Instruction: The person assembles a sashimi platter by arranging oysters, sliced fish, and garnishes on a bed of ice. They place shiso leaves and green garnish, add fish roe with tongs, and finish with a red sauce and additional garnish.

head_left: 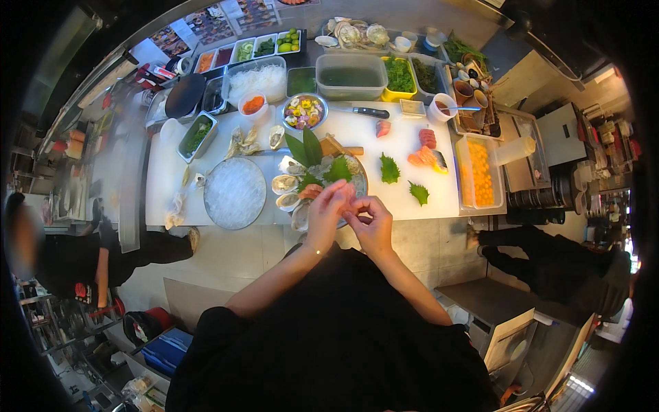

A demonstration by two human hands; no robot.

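head: oysters [284, 183], green leaves [389, 169] near fingers [332, 196]

Pale floor [436, 253] stretches beside a dark-topped cabinet [489, 299], with crowded shelves [621, 130] at far right.

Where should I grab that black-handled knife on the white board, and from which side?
Probably best by the black handle, coming from the right: the knife lies flat, handle pointing right, blade to the left.
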